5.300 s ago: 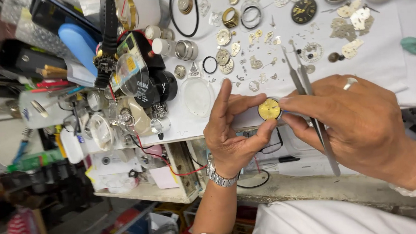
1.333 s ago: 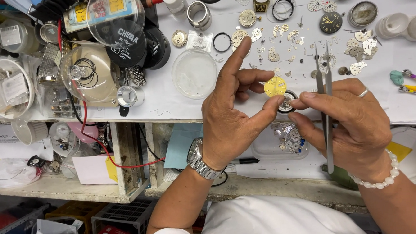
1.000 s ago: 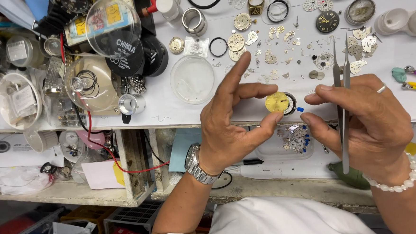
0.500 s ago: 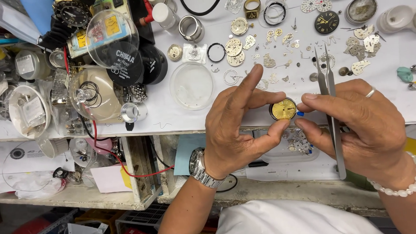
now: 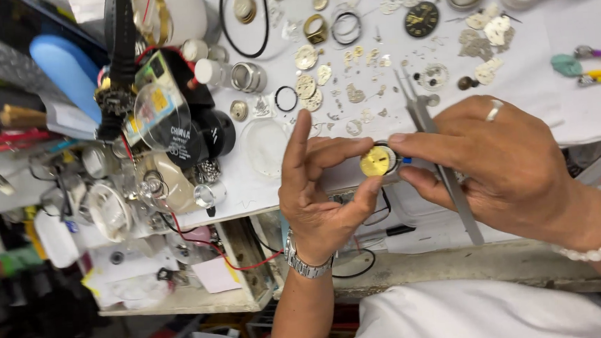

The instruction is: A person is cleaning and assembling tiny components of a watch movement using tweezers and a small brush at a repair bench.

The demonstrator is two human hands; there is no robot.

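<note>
White worktop (image 5: 585, 116) is littered with tiny gears and watch bits. Left hand (image 5: 319, 195) has its grip pinched on a small gold watch dial (image 5: 377, 161), held just above the worktop edge. Right hand (image 5: 502, 165) touches it too, tweezers (image 5: 444, 172) tucked in its clenched grip.

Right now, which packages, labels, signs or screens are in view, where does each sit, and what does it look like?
Black round lid: left of the left hand, white lettering on top.
Yellow-and-green label: under a clear dome beside that lid, rectangular.
Black watch dial: on the white bench top, round, pale markers.
Gold dial: pinched between both hands, round; right hand also holds tweezers.
No screens or signs.
</note>
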